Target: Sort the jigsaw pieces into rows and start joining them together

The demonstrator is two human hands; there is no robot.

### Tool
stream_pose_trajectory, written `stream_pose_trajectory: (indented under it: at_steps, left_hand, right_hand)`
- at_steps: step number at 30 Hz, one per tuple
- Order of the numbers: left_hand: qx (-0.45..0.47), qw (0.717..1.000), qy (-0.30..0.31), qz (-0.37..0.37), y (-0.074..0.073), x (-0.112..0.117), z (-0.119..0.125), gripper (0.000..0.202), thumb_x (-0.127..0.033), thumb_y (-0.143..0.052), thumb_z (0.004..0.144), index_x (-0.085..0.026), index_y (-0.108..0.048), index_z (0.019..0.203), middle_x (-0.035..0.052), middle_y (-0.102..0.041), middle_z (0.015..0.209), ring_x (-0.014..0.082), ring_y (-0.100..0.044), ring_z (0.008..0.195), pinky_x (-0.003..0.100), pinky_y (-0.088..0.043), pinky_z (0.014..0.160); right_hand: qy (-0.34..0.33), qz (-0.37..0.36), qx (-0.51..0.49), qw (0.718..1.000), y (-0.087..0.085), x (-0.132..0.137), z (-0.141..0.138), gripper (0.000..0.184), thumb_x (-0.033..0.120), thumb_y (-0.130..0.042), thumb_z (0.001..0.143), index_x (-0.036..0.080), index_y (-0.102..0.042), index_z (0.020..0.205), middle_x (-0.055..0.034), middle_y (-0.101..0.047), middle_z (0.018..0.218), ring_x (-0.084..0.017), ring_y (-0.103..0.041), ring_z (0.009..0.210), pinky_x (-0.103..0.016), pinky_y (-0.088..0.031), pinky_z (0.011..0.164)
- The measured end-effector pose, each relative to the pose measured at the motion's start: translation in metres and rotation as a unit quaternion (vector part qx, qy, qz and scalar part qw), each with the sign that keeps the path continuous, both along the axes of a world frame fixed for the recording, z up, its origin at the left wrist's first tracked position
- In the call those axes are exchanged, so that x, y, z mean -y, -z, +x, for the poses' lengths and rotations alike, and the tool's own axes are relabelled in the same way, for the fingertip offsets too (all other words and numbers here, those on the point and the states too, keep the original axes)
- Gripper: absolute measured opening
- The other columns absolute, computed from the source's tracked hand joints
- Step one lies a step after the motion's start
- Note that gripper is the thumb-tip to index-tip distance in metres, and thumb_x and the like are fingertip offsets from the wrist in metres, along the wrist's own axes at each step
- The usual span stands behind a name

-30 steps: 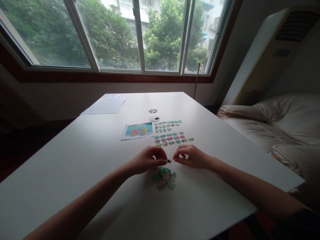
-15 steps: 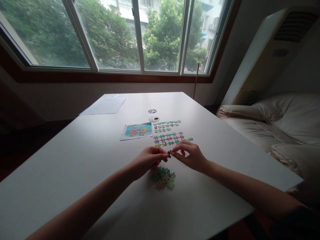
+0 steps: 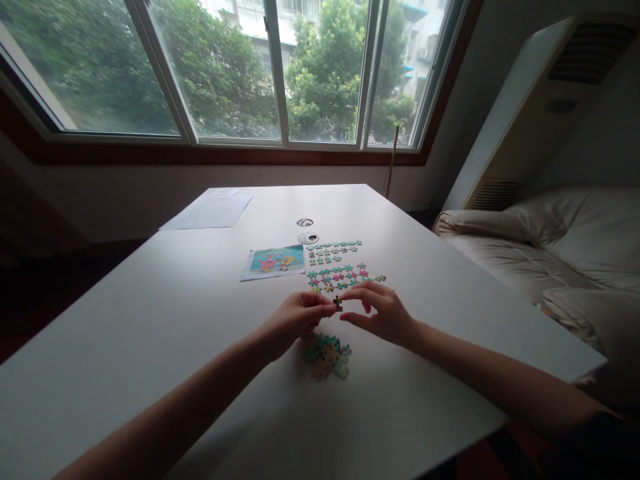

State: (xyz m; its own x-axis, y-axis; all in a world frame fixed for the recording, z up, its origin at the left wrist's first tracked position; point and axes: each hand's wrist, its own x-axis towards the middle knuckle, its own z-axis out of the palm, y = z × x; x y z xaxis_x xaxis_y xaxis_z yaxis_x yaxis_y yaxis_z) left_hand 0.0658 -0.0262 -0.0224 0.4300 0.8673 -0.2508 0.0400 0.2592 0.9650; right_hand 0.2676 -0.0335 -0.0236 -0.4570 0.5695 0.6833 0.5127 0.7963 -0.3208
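Observation:
My left hand [image 3: 295, 318] pinches a small dark puzzle piece [image 3: 339, 303] between thumb and forefinger, lifted a little above the white table [image 3: 150, 320]. My right hand [image 3: 380, 311] is close beside it, fingers curled, thumb and forefinger parted right next to the piece. Below both hands lies a loose heap of puzzle pieces [image 3: 327, 353]. Just beyond the hands, rows of teal and pink pieces [image 3: 340, 273] are laid out flat.
A colourful cartoon reference picture [image 3: 274, 261] lies left of the rows. A small round lid [image 3: 308, 238] and a cable hole [image 3: 305, 222] sit behind them, a sheet of paper [image 3: 207, 211] at the far left. A cushioned sofa [image 3: 560, 247] stands right of the table.
Both hands have risen and moved away from me, toward the laid-out rows, carrying the small piece. My right hand's fingers have opened slightly beside it.

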Motion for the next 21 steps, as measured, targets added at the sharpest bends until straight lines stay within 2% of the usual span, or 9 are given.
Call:
stream_pose_trajectory:
  at_steps: [5, 10, 13, 14, 16, 17, 21]
  left_hand:
    - [-0.017, 1.0, 0.005, 0.008, -0.005, 0.003, 0.002, 0.026, -0.035, -0.07, 0.064, -0.013, -0.058, 0.07, -0.0066, -0.043, 0.049, 0.0039, -0.032, 0.042, 0.018, -0.019, 0.04]
    - [-0.041, 0.999, 0.023, 0.02, -0.008, 0.004, 0.002, 0.027, -0.037, -0.067, 0.066, -0.013, -0.059, 0.075, -0.0047, -0.047, 0.056, 0.0049, -0.034, 0.045, 0.018, -0.022, 0.042]
    - [-0.101, 0.988, 0.058, 0.098, -0.01, -0.001, -0.004, 0.029, -0.039, -0.061, 0.07, -0.013, -0.061, 0.084, -0.0012, -0.052, 0.064, 0.0084, -0.042, 0.054, 0.019, -0.03, 0.047]
    - [-0.142, 0.975, 0.07, 0.154, -0.012, -0.003, -0.007, 0.027, -0.037, -0.06, 0.071, -0.013, -0.062, 0.083, -0.0001, -0.054, 0.067, 0.0098, -0.045, 0.058, 0.02, -0.034, 0.051]
    - [-0.248, 0.926, 0.101, 0.265, -0.016, -0.008, -0.015, 0.022, -0.034, -0.058, 0.072, -0.014, -0.063, 0.079, 0.0013, -0.058, 0.071, 0.0117, -0.047, 0.063, 0.022, -0.036, 0.056]
    - [-0.289, 0.903, 0.114, 0.296, -0.019, -0.01, -0.02, 0.02, -0.033, -0.056, 0.073, -0.015, -0.063, 0.077, 0.0009, -0.058, 0.069, 0.0119, -0.048, 0.062, 0.022, -0.036, 0.056]
    - [-0.364, 0.844, 0.237, 0.316, -0.029, -0.015, -0.035, 0.017, -0.031, -0.055, 0.075, -0.016, -0.063, 0.077, -0.0003, -0.059, 0.067, 0.0118, -0.05, 0.06, 0.021, -0.037, 0.055]
  right_hand:
    - [-0.005, 0.018, -0.012, 1.0, 0.001, -0.001, -0.001, 0.023, 0.035, -0.062, 0.074, 0.02, -0.061, 0.092, -0.0033, -0.063, 0.084, -0.007, -0.045, 0.051, -0.022, -0.045, 0.058]
    - [-0.007, 0.029, -0.008, 1.0, 0.0, -0.001, 0.0, 0.021, 0.033, -0.062, 0.074, 0.02, -0.062, 0.091, -0.0027, -0.064, 0.083, -0.006, -0.044, 0.051, -0.022, -0.045, 0.059]
    - [0.003, 0.036, -0.018, 0.999, -0.002, -0.004, 0.005, 0.021, 0.032, -0.062, 0.074, 0.02, -0.062, 0.091, -0.003, -0.063, 0.083, -0.006, -0.044, 0.05, -0.022, -0.045, 0.057]
    - [0.008, 0.039, -0.024, 0.999, -0.003, -0.006, 0.008, 0.02, 0.031, -0.062, 0.074, 0.02, -0.062, 0.092, -0.0032, -0.063, 0.084, -0.006, -0.044, 0.05, -0.022, -0.045, 0.056]
    - [0.02, 0.041, -0.038, 0.998, -0.004, -0.01, 0.014, 0.02, 0.03, -0.062, 0.075, 0.02, -0.062, 0.093, -0.0035, -0.063, 0.086, -0.005, -0.043, 0.049, -0.022, -0.045, 0.055]
    - [0.027, 0.041, -0.044, 0.998, -0.005, -0.012, 0.017, 0.02, 0.029, -0.061, 0.075, 0.02, -0.062, 0.094, -0.0034, -0.062, 0.087, -0.005, -0.043, 0.049, -0.021, -0.045, 0.054]
    - [0.05, 0.035, -0.052, 0.997, -0.004, -0.021, 0.027, 0.022, 0.029, -0.06, 0.076, 0.021, -0.062, 0.096, -0.0029, -0.061, 0.087, -0.005, -0.043, 0.049, -0.021, -0.045, 0.055]
